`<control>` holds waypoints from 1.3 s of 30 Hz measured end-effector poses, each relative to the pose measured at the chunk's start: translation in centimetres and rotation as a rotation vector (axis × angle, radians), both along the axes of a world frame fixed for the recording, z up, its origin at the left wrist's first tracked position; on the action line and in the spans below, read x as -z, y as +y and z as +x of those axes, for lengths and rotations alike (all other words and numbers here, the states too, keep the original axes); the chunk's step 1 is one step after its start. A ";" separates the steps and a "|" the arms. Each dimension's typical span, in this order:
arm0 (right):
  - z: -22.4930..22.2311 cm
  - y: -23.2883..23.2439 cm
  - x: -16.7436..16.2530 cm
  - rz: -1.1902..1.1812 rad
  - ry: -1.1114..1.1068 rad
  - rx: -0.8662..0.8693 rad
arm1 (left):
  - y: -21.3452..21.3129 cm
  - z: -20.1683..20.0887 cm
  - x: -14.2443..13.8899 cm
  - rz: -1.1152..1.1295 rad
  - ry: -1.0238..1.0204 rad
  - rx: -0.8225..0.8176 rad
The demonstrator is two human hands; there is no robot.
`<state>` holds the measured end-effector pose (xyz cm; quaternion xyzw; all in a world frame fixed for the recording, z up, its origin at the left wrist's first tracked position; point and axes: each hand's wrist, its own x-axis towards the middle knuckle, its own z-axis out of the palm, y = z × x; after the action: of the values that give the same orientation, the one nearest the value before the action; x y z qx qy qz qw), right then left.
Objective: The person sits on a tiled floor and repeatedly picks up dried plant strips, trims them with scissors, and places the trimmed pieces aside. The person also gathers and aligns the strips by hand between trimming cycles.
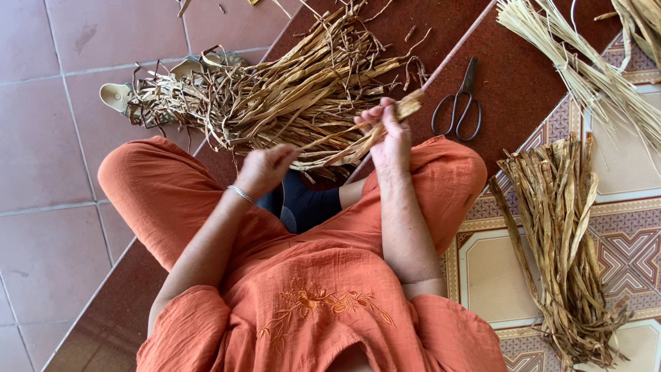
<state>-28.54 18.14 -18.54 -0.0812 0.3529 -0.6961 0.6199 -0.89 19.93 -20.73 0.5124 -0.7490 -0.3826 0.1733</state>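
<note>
Here both hands [330, 155] hold a dried strip [365, 134] pointing up-right.

One scissors [459, 103], perhaps four bundles [564, 241].

dried straw strips [358, 134] (tan, flat), bunched, slanting above lap

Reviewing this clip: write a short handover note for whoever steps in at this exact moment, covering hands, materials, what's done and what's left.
Left hand: closed, pinching one thin dried strip at its near end.
Right hand: closed around a small bunch of dried leaves, held above the lap.
Materials: big tangled pile on the floor ahead; scissors lying untouched on the red mat; tidy bundle at the right; paler straw sheaf upper right.
Done: one bundle appears sorted.
Left: most of the tangled pile looks unsorted.
</note>
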 end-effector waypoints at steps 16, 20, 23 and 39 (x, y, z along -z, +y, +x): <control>-8.5 -0.4 2.5 0.043 -0.092 0.515 | -3.9 20.1 -8.2 0.012 -0.089 -0.296; -8.3 -0.4 2.4 -0.008 -0.040 0.496 | -4.0 24.1 -8.4 -0.231 -0.224 -0.387; -7.3 -0.6 2.2 0.030 0.108 0.412 | -4.1 25.4 -8.3 -0.296 -0.167 -0.480; 1.0 0.7 1.0 -0.218 0.987 0.081 | -3.7 12.1 -10.4 -0.442 0.022 -0.204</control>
<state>-27.52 18.89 -19.56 -0.4509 0.5320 -0.6311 0.3396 11.18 16.27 -10.36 0.5308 -0.7571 -0.1956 0.3268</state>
